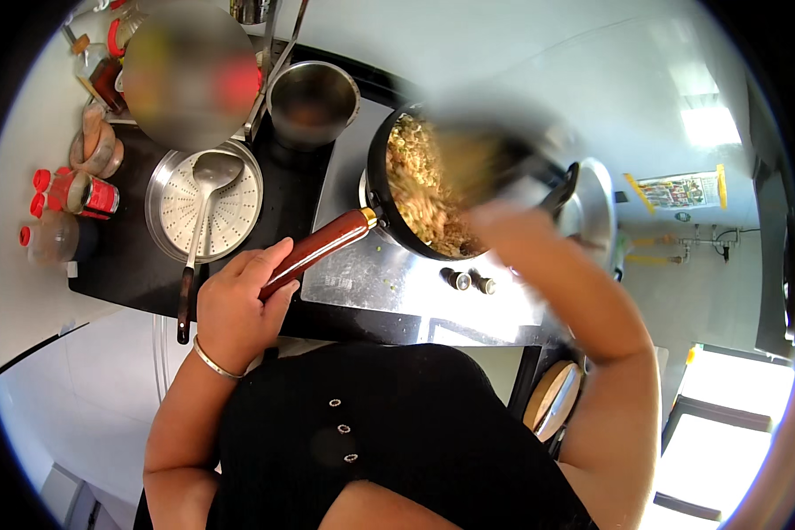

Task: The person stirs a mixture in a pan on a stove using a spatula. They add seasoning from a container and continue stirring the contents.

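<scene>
My left hand [242, 305] grips the glossy reddish-brown handle [321, 248] of a black wok [377, 162]. The wok sits over the stove, and chopped, fried food with green bits [417, 189] fills its near left part. Over the right side of the wok, my right hand [513, 225] is strongly blurred by motion. Whether a utensil is in it cannot be made out. Blur also veils the wok's far right interior. A second, dark handle [565, 189] sticks up at the wok's right.
Left of the wok, a long-handled ladle [217, 170] rests across a perforated steamer pan [172, 215]. Behind stands a steel pot [315, 93]. Red-capped jars [99, 197] line the left edge. Two stove knobs [462, 281] sit in front; a large metal pan [599, 192] is at right.
</scene>
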Demonstrator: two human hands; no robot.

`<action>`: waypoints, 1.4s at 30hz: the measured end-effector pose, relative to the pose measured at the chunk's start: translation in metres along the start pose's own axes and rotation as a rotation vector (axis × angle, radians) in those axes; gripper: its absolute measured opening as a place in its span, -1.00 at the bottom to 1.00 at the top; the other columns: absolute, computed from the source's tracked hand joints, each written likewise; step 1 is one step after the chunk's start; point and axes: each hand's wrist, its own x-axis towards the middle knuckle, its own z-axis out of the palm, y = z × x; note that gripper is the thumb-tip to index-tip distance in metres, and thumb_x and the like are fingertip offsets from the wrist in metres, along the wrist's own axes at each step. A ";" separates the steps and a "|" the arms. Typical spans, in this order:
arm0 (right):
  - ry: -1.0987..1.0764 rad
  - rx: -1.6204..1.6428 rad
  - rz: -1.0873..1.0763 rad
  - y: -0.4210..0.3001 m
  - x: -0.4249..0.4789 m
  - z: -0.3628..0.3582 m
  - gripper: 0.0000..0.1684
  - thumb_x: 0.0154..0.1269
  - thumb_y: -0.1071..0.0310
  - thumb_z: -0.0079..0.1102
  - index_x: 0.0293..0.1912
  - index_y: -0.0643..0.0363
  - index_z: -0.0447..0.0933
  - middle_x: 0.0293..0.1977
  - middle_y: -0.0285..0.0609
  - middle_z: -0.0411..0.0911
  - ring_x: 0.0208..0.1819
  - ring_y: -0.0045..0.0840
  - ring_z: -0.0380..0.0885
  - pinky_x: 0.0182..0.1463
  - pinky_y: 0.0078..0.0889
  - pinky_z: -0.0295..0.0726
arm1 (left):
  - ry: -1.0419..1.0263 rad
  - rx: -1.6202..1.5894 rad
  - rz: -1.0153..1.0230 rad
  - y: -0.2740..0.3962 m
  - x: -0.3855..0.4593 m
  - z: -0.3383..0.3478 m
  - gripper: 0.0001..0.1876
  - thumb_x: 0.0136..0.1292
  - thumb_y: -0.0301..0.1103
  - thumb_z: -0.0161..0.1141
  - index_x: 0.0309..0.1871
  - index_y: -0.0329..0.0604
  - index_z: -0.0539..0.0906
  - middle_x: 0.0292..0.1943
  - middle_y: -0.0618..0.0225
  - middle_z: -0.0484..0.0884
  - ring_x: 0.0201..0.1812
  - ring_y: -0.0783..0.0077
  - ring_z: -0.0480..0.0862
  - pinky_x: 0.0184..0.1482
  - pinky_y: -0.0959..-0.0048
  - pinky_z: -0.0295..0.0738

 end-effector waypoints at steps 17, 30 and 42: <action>0.281 -0.259 -0.040 0.084 0.079 0.028 -0.70 0.44 0.19 0.00 -0.06 0.10 0.64 -0.08 -0.05 0.68 -0.01 -0.19 0.66 0.07 -0.09 0.63 | -0.089 -0.033 -0.044 0.006 0.000 -0.004 -0.53 0.10 -0.46 0.38 0.14 -0.18 0.64 -0.16 0.10 0.72 -0.19 0.11 0.73 -0.12 0.32 0.62; 0.169 -0.119 0.135 0.025 0.047 -0.009 -0.63 0.48 0.07 0.01 -0.13 0.16 0.61 -0.21 -0.01 0.68 -0.07 -0.12 0.66 0.01 -0.02 0.60 | -0.072 -0.032 -0.045 0.005 -0.001 -0.004 -0.52 0.10 -0.47 0.39 0.15 -0.18 0.64 -0.14 0.10 0.72 -0.17 0.11 0.73 -0.10 0.32 0.62; 0.361 -0.636 -0.105 0.040 0.037 -0.082 -0.80 0.39 0.22 0.07 -0.12 0.01 0.61 -0.30 -0.13 0.68 -0.23 -0.20 0.71 -0.21 -0.12 0.67 | -0.074 -0.002 -0.029 0.002 -0.001 -0.005 -0.49 0.08 -0.45 0.41 0.16 -0.12 0.63 -0.16 0.12 0.71 -0.20 0.13 0.73 -0.14 0.33 0.63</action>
